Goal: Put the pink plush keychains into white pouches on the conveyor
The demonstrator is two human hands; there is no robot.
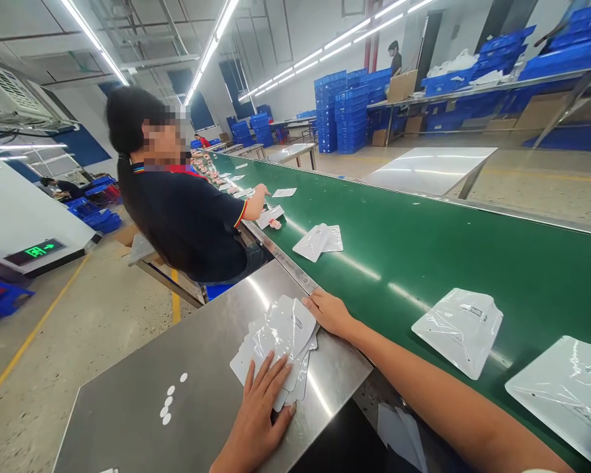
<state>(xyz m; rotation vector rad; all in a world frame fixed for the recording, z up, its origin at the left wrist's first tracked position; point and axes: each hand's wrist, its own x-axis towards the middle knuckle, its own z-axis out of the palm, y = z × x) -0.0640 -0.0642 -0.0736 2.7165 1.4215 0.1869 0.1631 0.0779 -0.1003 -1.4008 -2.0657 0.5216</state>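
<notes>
A loose stack of glossy white flat pouches (pixel 285 325) lies fanned out on the metal table. My left hand (pixel 262 410) rests palm down on the near side of this stack, fingers stretched out. At the stack's right edge is my right hand (pixel 331 314), its fingers bent close together beside the top pouch and the conveyor's metal rim. What those fingers hold, if anything, is hidden. Several small white discs (pixel 170 390) are scattered on the table to the left.
Along the right runs a green conveyor belt (pixel 374 256) carrying white pouches (pixel 458 332), some overlapping (pixel 318 242). A co-worker (pixel 177 217) sits beyond the steel table (pixel 128 420), one arm over the belt. Blue crates (pixel 352 115) are stacked behind. Papery white sheets (pixel 398 433) show below the belt.
</notes>
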